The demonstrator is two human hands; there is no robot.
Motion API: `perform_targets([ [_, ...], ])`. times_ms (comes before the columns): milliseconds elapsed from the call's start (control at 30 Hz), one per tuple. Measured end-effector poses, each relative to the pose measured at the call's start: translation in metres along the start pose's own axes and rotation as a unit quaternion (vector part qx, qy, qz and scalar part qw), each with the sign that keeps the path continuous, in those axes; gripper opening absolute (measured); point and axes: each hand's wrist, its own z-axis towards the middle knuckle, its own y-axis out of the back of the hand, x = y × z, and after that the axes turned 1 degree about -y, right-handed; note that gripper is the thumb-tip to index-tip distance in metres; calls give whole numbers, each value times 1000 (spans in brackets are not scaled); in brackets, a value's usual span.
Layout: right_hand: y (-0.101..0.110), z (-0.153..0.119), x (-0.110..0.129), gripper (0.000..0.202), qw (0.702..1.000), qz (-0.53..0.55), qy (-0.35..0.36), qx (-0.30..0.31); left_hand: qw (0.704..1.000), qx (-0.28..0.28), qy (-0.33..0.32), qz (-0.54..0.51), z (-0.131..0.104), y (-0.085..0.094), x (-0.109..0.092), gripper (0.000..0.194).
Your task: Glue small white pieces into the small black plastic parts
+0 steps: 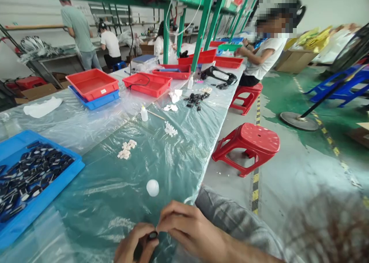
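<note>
Head view: a small black part is pinched between the closed left hand and right hand at the table's near edge. Many black parts are left in the blue tray; white pieces lie beyond.

Fwd of hands: white ball just ahead, blue tray to left; plastic sheet btwn open.
</note>
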Motion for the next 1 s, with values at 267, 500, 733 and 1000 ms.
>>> perform_targets([
  [267, -10, -7, 10, 28, 998, -3, -50, -48, 999, 15, 34, -37, 11, 2, -45, 10],
  [500, -17, -11, 20, 27, 999, -15, -43, -16, 999, 6, 20, -50, 16, 1, -52, 22],
  [733, -28, -9, 19, 38, 1000, -27, -11, -5, 996, 17, 34, -77, 15, 3, -54, 27],
  [1000, 21, 19, -10, 21, 998, 3, -51, 31, 993, 42, 95, -55, -2, 4, -47, 20],
])
